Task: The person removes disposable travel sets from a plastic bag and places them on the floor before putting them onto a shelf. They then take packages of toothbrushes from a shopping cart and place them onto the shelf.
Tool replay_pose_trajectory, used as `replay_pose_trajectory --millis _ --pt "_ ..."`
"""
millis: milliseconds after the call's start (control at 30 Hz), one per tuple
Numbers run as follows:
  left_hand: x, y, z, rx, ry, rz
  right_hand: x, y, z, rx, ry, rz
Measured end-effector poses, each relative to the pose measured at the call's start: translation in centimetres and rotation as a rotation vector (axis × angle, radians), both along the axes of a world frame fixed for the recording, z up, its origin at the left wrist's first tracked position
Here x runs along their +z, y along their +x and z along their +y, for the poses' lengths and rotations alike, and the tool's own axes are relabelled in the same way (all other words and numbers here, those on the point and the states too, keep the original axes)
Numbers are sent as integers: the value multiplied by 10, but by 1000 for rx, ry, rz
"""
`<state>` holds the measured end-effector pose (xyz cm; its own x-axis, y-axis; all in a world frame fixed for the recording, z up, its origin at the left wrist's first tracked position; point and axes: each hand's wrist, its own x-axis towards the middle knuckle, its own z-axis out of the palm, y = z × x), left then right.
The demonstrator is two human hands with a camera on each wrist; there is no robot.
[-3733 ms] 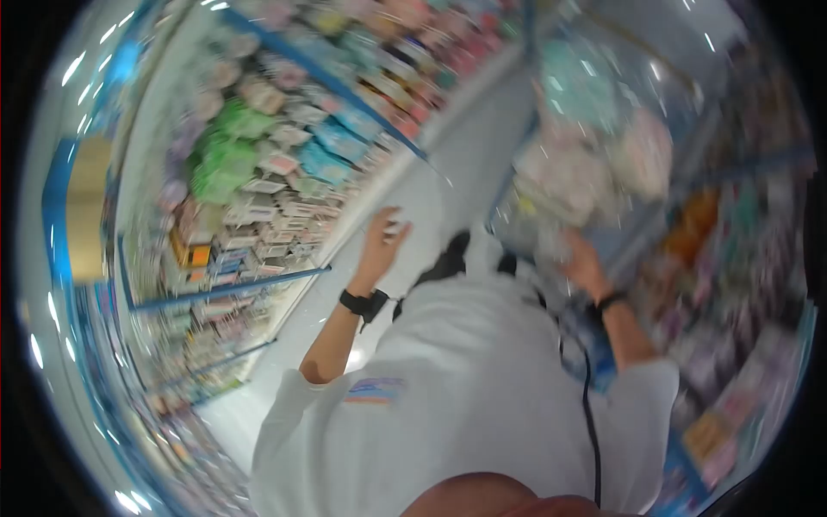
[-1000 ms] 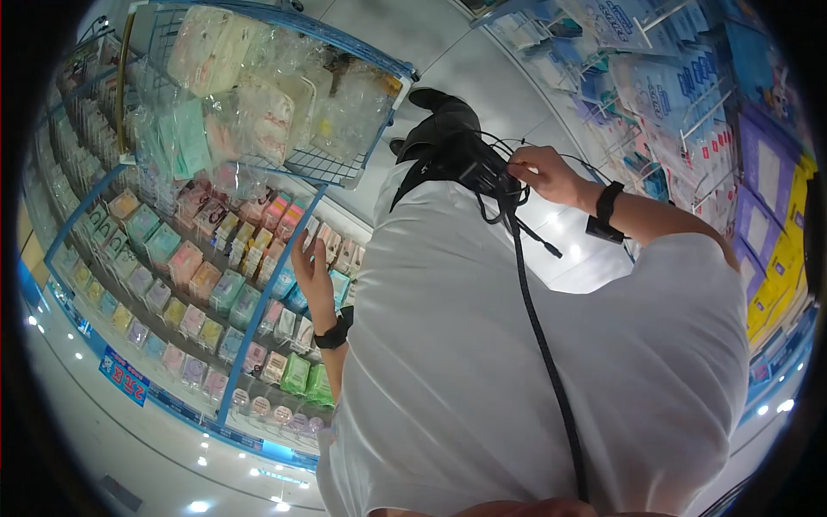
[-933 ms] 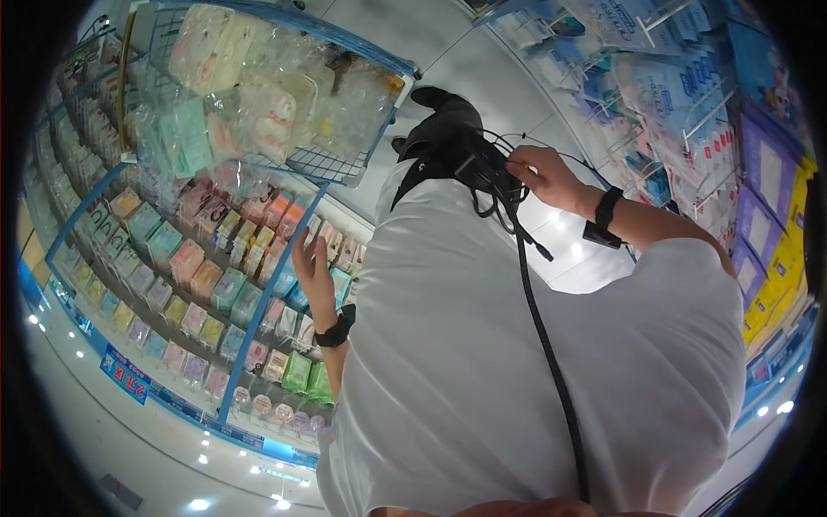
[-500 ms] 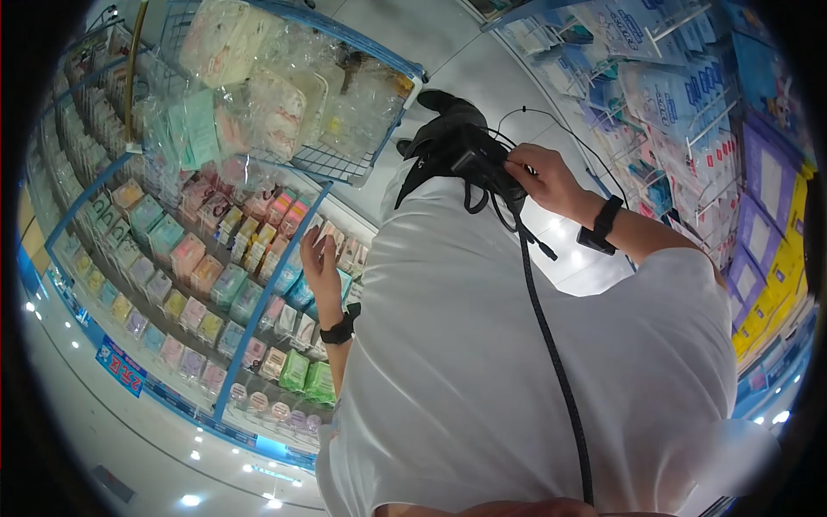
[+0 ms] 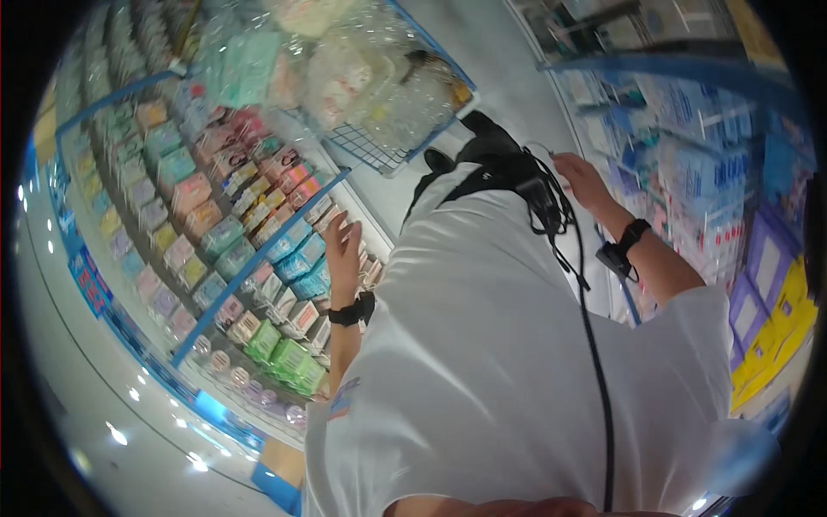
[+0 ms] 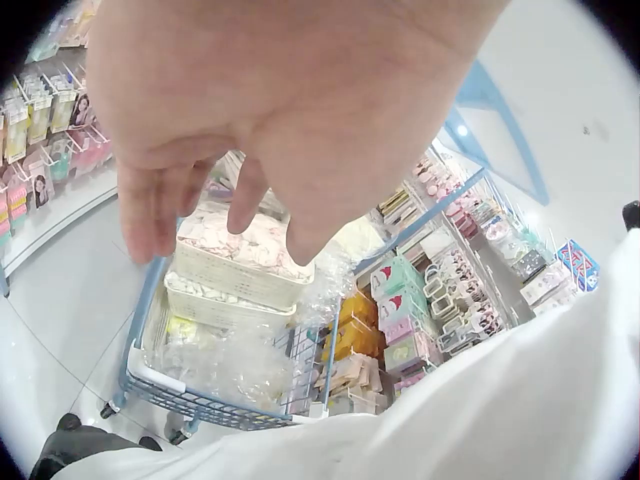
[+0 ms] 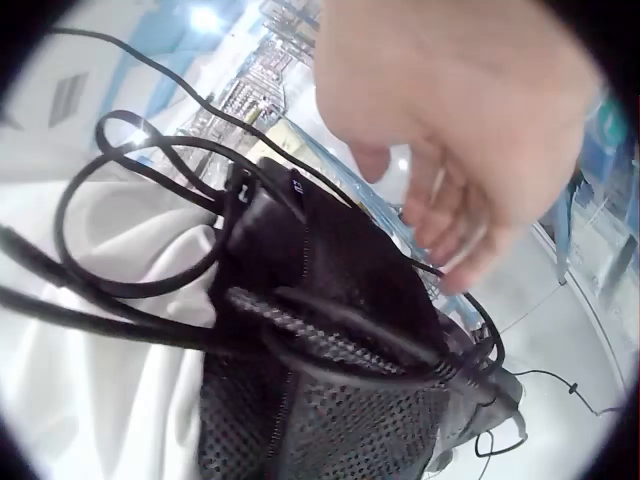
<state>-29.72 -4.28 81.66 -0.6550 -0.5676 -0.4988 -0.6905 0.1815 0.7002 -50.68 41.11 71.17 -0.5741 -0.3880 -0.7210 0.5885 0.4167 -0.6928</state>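
Note:
My left hand (image 5: 342, 254) hangs in front of the shelf of small packets, its fingers relaxed and holding nothing. In the left wrist view that hand (image 6: 270, 120) overlaps a blue wire shopping cart (image 6: 215, 408) carrying white plastic baskets (image 6: 240, 285) and clear plastic bags (image 6: 225, 365). My right hand (image 5: 586, 181) is beside the black waist bag (image 5: 536, 185) and its looped cables, fingers loosely bent with nothing between them. The right wrist view has the right hand (image 7: 450, 130) above the bag (image 7: 320, 420), with a black cable (image 7: 150, 140) looping over the white shirt.
Packets in many colours fill the shelf (image 5: 233, 284) on the left, divided by blue bars. Blue-and-white packs (image 5: 702, 185) hang on hooks at the right, above purple and yellow packs (image 5: 767, 345). The cart (image 5: 370, 151) stands ahead on the pale floor.
The right hand has moved off the waist bag and cables. As the head view turned, the cart shifted right in it. The left hand stays relaxed beside the shelf.

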Motion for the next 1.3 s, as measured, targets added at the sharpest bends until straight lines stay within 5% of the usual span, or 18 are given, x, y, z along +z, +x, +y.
replay_pose_trajectory --millis 33,67,133,167,233,300,567,633,733,767,833,900,967,1133,1300 --pt "-2 -2 2 34 -24 19 -5 2 -2 119 47 149" --pt "-3 -2 2 7 -22 0 17 4 -20 -256 99 -364" --pt "-1 -7 5 -29 -23 -2 -21 21 -11 -219 -264 -768" --pt "-1 -7 5 7 -42 12 25 19 -42 -219 -132 -556" --pt "-1 -5 8 8 -36 23 -18 24 -17 -249 -450 -845" --pt "-5 1 7 55 -56 50 11 22 -43 -324 -198 -738" --pt "-15 31 0 168 -74 53 10 1 -46 -125 -222 -846" --pt "-21 43 -6 194 -91 72 1 -2 -49 -112 -272 -609" --pt "-34 68 -19 268 -133 40 -51 -55 -52 347 -20 -310" --pt "-41 80 -22 295 -152 -2 -89 -74 -48 615 179 -32" --pt "-71 111 -26 393 -159 54 -58 -100 -94 622 185 292" --pt "-106 159 -19 447 -202 -62 -74 -131 -132 675 161 422" --pt "-144 221 -6 324 -323 -306 -68 -148 -165 702 132 541" --pt "-216 351 75 778 -19 -434 11 -162 -252 960 -13 761" --pt "-195 341 120 1035 227 -520 46 -163 -295 1169 20 819"
